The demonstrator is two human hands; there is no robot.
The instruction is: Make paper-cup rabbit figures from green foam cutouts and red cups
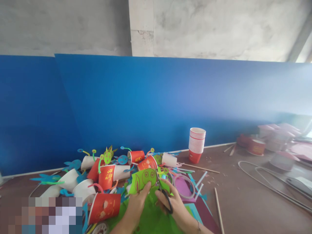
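Observation:
My left hand point(138, 201) is closed on a piece of green paper point(145, 177) that bears a drawn face and ear shapes, its thumb on top. My right hand point(174, 203) grips black-handled scissors point(167, 200), whose blades lie at the right side of the drawn face. Under both hands spreads more green paper point(151, 217). Just left of my left hand lies a red paper cup point(104, 207) on its side. Past the paper are more cups, including a tipped red one point(148, 162) and a white one point(169, 160).
A stack of paper cups point(196, 144) stands by the blue partition point(156, 100). Decorated cups with paper shapes heap up at left. A roll of tape point(186, 187) lies on coloured paper at right. Wooden sticks point(218, 209), a looped cable point(258, 174) and pink items point(278, 133) are farther right.

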